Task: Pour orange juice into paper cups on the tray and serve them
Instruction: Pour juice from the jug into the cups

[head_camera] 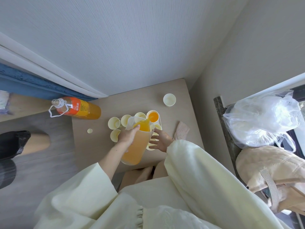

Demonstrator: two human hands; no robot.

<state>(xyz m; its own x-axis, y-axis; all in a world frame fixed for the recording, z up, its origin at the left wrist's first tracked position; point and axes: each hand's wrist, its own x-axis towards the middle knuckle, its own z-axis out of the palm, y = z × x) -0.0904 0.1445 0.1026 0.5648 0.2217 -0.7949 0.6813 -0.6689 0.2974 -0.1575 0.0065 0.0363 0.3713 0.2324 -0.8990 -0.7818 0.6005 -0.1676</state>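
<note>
Left fingers [132, 130] gripping pitcher [137, 146], spout tilted away over cup [153, 116], right fingers [154, 140] spread.

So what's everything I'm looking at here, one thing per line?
pitcher: one, clear, orange juice inside, tilted and pouring
paper cups: about eight on the tray, pale yellow, some hidden
filled cup: one, holds juice, tray's far right
lone cup: one, off the tray, far side
juice bottle: one, orange, uncapped, left
cap: one, pale, beside the tray
cloth: one, pinkish, right
table: one, beige
left hand: grips the pitcher
right hand: open, beside it
</note>
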